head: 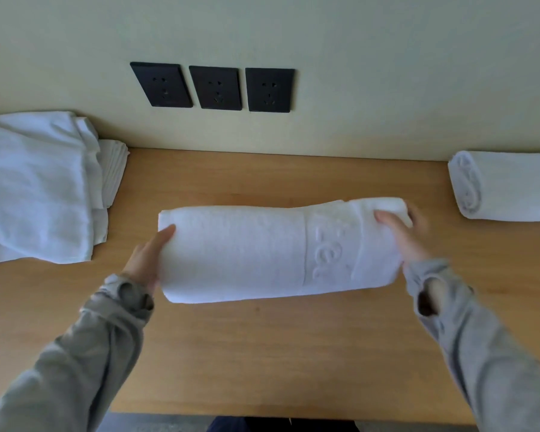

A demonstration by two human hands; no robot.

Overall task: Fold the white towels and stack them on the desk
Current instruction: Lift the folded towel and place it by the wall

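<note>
1. Centre towel (278,251): white, folded into a thick, long bundle. It lies crosswise in the middle of the desk, with a woven band of raised letters near its right end (the letters are too blurred to read). I cannot tell whether it rests on the wood or is raised just off it.
2. My left hand (147,260): at the left end of the centre towel. The thumb lies over the top edge and the fingers are tucked out of sight beneath, so the end is gripped between them.
3. My right hand (402,235): at the right end of the same towel. The thumb is on top and the fingers curl round the far corner, clasping it.
4. Sleeves (85,353): grey, with loose cuffs, one on each arm.
5. Desk (262,353): light wood, with its back edge against the wall.
6. Loose towels (35,188): a white, rumpled heap at the left back corner of the desk, well apart from the centre towel. The heap lies over the folded cloths.
7. Folded cloths (114,169): white, in thin layers, showing at the right edge of the heap.
8. Finished roll (505,185): a white towel rolled tight, at the right back of the desk near the wall, with its spiral end facing left. It is apart from my right hand.
9. Sockets (212,87): three black plates in a row on the pale wall (387,73), above the desk.
</note>
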